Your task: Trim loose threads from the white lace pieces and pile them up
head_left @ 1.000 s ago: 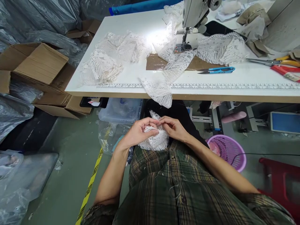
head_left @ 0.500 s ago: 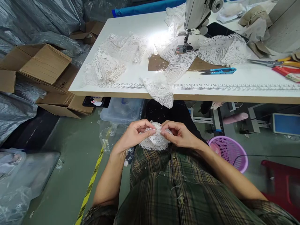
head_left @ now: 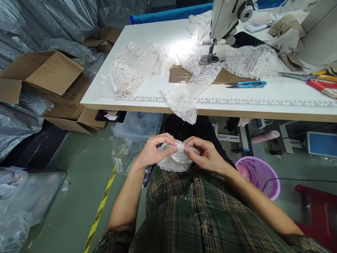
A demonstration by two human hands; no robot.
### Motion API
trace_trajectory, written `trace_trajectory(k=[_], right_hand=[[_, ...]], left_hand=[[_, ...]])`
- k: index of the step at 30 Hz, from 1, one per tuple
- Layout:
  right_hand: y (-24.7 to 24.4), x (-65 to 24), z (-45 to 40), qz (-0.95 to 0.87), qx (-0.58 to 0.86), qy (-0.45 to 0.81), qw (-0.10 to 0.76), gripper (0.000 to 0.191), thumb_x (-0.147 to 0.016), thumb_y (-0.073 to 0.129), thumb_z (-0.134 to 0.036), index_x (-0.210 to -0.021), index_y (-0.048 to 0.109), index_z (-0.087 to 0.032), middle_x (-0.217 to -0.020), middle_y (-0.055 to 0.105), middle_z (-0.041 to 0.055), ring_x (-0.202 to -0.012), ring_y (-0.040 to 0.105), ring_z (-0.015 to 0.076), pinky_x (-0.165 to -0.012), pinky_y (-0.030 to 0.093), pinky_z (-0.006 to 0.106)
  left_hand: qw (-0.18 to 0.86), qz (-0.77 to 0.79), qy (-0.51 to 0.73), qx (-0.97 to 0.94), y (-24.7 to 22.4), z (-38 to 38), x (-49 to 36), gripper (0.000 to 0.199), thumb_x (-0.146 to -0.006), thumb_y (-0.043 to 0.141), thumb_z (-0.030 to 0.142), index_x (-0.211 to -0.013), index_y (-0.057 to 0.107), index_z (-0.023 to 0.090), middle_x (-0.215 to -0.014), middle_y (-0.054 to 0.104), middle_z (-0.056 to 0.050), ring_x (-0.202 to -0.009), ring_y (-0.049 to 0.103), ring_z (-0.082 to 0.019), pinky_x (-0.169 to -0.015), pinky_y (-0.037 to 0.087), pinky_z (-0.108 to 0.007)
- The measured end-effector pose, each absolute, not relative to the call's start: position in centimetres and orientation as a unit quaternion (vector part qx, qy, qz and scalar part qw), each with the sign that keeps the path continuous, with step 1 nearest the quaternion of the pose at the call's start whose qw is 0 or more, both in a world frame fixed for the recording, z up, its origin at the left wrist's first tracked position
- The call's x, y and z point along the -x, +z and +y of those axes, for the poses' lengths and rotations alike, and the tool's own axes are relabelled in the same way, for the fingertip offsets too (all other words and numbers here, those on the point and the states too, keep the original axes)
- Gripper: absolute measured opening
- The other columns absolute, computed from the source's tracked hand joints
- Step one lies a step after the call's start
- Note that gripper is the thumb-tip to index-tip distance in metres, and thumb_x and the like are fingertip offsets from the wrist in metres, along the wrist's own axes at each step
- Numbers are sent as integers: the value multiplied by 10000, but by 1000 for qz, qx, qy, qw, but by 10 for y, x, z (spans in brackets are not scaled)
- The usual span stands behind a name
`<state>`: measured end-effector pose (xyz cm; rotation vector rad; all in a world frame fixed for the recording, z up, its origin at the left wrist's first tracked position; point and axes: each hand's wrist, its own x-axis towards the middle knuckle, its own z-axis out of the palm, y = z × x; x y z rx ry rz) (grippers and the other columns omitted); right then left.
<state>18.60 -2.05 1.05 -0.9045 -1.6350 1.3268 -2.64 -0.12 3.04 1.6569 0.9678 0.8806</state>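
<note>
A piece of white lace is held over my lap, in front of the table edge. My left hand pinches its upper edge between thumb and fingers. Close beside it, my right hand pinches the same lace from the other side. The fingertips are a short way apart, with a narrow stretch of lace between them. Part of the piece hangs below the fingers onto the plaid shirt. On the table, a longer lace strip runs from near the presser foot and droops over the front edge.
The sewing machine stands at the table's back. Blue thread snips, scissors and a lace heap lie on the tabletop. A purple basket and red stool are at right; cardboard boxes at left.
Both hands keep their pinch on the lace, with slight finger shifts; the fingertips sit a little farther apart. The whole view has shifted slightly.
</note>
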Motion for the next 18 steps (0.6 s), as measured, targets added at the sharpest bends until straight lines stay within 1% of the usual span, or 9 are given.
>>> trace_trajectory(k=[2, 4, 8, 10, 14, 18], right_hand=[[10, -182, -22, -610, 381, 528, 452, 100, -872, 623, -292, -846, 642, -198, -872, 669, 47, -782, 598, 167, -694, 476, 298], [9, -178, -24, -573, 401, 531, 479, 122, -850, 661, -322, -833, 650, -202, -844, 680, 43, -770, 609, 170, -678, 485, 295], [9, -174, -26, -540, 412, 544, 493, 149, -820, 704, -332, -781, 639, -203, -801, 683, 36, -730, 605, 161, -654, 483, 286], [10, -174, -26, -534, 414, 545, 496, 164, -810, 715, -338, -766, 635, -201, -791, 684, 36, -716, 604, 158, -649, 485, 286], [12, -174, -26, -524, 421, 548, 497, 204, -789, 735, -372, -762, 633, -197, -764, 680, 32, -680, 593, 150, -603, 479, 272], [9, -174, -26, -512, 430, 560, 489, 235, -788, 735, -399, -780, 612, -198, -744, 662, 20, -636, 580, 135, -554, 468, 253]], left_hand=[[487, 414, 376, -671, 31, -3, 26, 164, -775, 751, 327, -771, 696, 172, -830, 693, -64, -800, 644, -182, -758, 518, -330], [486, 427, 392, -654, 33, -4, 25, 168, -774, 750, 319, -752, 679, 168, -817, 688, -63, -772, 638, -173, -708, 510, -306], [483, 450, 416, -625, 35, -8, 20, 212, -748, 770, 318, -738, 623, 166, -767, 677, -43, -730, 629, -157, -675, 501, -280], [477, 465, 422, -614, 36, -9, 18, 242, -732, 785, 304, -803, 598, 169, -771, 687, -32, -723, 635, -148, -682, 499, -267], [467, 476, 418, -617, 38, -12, 18, 375, -730, 794, 286, -996, 552, 182, -817, 726, -32, -738, 660, -148, -714, 502, -264], [445, 484, 408, -633, 34, -13, 20, 419, -749, 780, 322, -1076, 554, 186, -831, 745, -44, -782, 684, -176, -770, 509, -298]])
